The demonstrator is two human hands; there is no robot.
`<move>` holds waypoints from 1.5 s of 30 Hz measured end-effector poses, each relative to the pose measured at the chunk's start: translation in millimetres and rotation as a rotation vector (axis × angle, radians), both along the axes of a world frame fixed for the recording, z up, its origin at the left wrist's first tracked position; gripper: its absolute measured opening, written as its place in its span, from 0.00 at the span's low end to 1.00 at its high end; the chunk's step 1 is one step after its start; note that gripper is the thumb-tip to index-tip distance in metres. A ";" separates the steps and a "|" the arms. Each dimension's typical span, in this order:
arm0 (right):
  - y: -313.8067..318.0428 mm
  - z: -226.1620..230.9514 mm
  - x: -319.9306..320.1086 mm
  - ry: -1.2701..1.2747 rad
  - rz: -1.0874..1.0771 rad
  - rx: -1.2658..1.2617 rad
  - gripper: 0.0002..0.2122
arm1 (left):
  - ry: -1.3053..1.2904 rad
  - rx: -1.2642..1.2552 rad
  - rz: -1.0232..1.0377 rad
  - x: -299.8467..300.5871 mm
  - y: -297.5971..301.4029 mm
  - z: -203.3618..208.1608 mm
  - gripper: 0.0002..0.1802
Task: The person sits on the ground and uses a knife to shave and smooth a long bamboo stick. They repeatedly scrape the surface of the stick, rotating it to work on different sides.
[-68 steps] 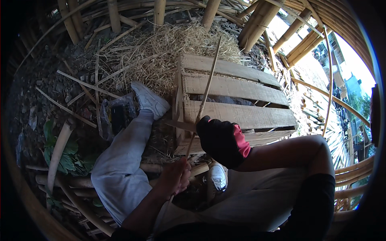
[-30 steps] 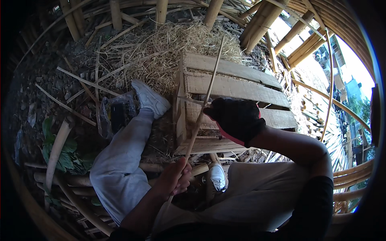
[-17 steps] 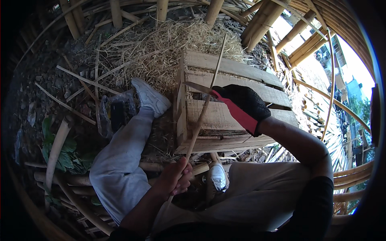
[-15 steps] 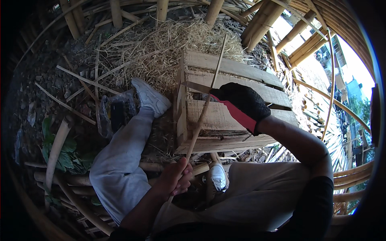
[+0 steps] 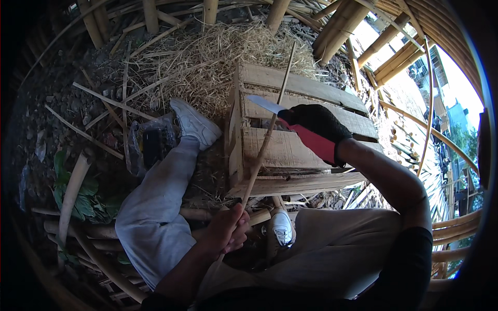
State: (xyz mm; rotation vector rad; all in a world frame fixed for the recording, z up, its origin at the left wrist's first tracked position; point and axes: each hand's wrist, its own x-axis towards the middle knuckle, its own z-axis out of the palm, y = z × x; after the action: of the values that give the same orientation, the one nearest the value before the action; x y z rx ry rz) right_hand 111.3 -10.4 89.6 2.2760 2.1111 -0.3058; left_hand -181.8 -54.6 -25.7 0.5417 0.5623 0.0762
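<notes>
My bare left hand (image 5: 228, 230) is closed around the lower part of a long, thin bamboo strip (image 5: 263, 150). From there the strip slants up and away across a slatted wooden crate (image 5: 280, 146). My right hand (image 5: 316, 129), in a black and red glove, grips a knife (image 5: 264, 103) by its handle, which the fingers hide. The blade points left and lies over the strip's upper half, above the crate's slats. Whether its edge touches the strip I cannot tell.
A heap of thin bamboo shavings (image 5: 207, 67) lies beyond the crate. Loose strips (image 5: 111, 103) and a clear plastic bag (image 5: 136, 147) with a dark object are on the ground at left. My white shoes (image 5: 197, 124) flank the crate's near left side. Bamboo poles (image 5: 342, 31) stand behind.
My right hand has shifted slightly right and toward me, and the knife blade has turned so that its flat catches more light. The left hand stays nearly still on the strip.
</notes>
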 end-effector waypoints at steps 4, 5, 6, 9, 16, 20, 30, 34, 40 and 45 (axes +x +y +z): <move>-24.7 -10.4 -19.7 0.323 0.047 0.028 0.20 | -0.026 -0.012 -0.007 -1.2 -0.5 -0.8 0.30; -23.2 -2.3 -22.6 0.257 -0.058 -0.046 0.21 | -0.020 -0.015 -0.001 -0.9 0.3 -0.6 0.30; -14.2 2.2 -14.5 0.248 -0.129 -0.062 0.21 | -0.013 -0.018 0.004 -0.4 1.3 -0.5 0.30; 2.1 5.8 6.6 0.118 -0.180 -0.039 0.21 | 0.008 -0.001 0.018 -0.6 -1.7 -0.2 0.30; 2.0 24.5 2.0 0.394 -0.407 -0.177 0.17 | 0.015 0.080 0.060 3.5 -4.3 1.8 0.29; -20.2 -0.5 -4.7 0.376 -0.095 -0.190 0.16 | -0.012 0.056 0.036 1.1 -4.9 -0.1 0.29; -5.0 28.5 -4.0 0.745 -0.554 -0.074 0.12 | -0.018 0.011 0.060 -3.1 -5.4 -1.7 0.24; -14.3 11.1 -10.5 0.620 -0.470 -0.177 0.14 | -0.005 0.060 0.033 3.5 -4.8 1.2 0.31; 0.8 32.9 10.0 0.627 -0.544 0.100 0.20 | 0.025 0.053 0.058 0.8 -5.1 5.9 0.31; -15.9 10.2 -4.7 0.404 -0.180 -0.170 0.20 | -0.014 0.077 0.027 2.6 -2.1 0.9 0.31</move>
State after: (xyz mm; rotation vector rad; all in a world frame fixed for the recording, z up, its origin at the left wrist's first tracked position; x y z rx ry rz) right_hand 106.7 -26.3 99.8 2.4664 1.9331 -0.9858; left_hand -179.2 -56.7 -24.8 0.6076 0.5546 0.1280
